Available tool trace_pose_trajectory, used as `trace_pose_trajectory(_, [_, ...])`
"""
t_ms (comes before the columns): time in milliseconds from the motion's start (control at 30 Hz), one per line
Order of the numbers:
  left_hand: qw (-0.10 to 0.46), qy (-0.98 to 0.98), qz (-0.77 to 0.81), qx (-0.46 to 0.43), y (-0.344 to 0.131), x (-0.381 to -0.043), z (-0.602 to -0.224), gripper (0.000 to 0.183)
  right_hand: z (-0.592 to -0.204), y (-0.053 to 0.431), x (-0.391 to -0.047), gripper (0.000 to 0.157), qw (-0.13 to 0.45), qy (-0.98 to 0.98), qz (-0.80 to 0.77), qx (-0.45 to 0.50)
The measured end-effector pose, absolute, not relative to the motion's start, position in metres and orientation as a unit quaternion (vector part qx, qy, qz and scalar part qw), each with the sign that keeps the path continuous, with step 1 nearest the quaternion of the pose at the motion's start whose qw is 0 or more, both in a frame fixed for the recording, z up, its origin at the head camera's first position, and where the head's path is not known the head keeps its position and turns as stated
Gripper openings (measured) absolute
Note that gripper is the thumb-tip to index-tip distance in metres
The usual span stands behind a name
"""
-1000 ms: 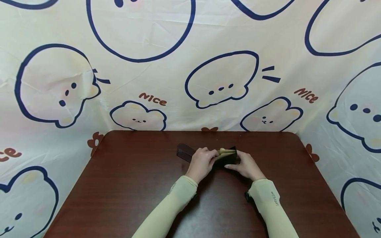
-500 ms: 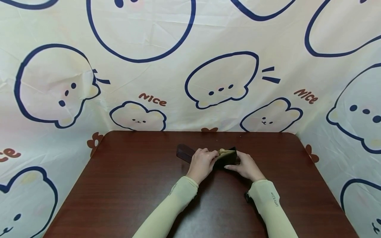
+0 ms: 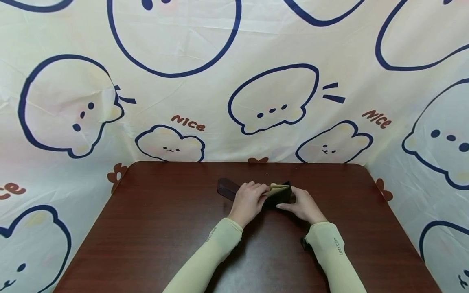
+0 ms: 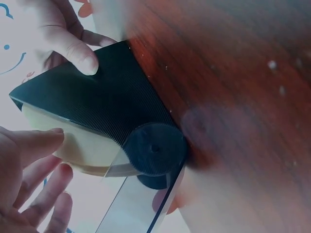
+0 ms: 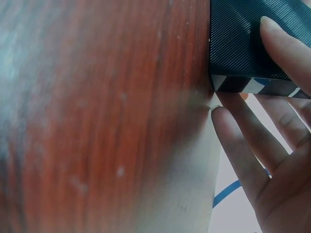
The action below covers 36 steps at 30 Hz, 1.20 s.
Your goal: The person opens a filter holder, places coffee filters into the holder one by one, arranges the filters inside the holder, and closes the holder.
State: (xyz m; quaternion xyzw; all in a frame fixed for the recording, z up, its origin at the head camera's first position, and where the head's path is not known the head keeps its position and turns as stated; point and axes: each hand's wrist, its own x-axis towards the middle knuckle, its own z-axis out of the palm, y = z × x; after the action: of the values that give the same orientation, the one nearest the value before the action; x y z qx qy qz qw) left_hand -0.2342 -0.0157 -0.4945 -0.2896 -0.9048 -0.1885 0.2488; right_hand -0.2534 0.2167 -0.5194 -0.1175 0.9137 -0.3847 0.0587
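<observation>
Both hands are at a dark green-black ribbed case (image 4: 107,92) near the far part of the table. Its round hinge knob (image 4: 155,149) joins a clear, smoky flip lid (image 3: 228,189), which swings out to the left. Pale yellow rounded pieces (image 4: 92,145) show in the open mouth. My left hand (image 3: 249,202) is at that mouth, thumb and fingertips pinching the edge of the pale pieces; the hold is partly hidden. My right hand (image 3: 303,204) grips the case's right end, thumb on the ribbed face and fingers behind. A striped end (image 5: 257,86) shows in the right wrist view.
The brown wooden table (image 3: 176,236) extends around both forearms. A cream cloth (image 3: 205,101) with blue cartoon outlines hangs behind it and along both sides. A dark strap (image 3: 305,243) sits at the right wrist.
</observation>
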Motion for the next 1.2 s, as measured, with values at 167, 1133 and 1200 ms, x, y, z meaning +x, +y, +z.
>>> trace_pose_trajectory(167, [0.284,-0.895,-0.175,-0.297,-0.019,-0.232,-0.489,0.012,-0.519,0.217,-0.253,0.052,0.055,0.915,-0.381,-0.122])
trace_pose_trajectory(1133, [0.184,-0.895,-0.369,-0.171,-0.119,-0.236,-0.466,0.038,-0.518,0.217,-0.253,0.045,0.063,0.920,-0.370,-0.115])
trace_pose_trajectory(1200, [0.150,-0.894,-0.383,-0.178,-0.124,-0.237,-0.468,0.039,-0.518,0.218,-0.253,0.045,0.064,0.920,-0.370,-0.114])
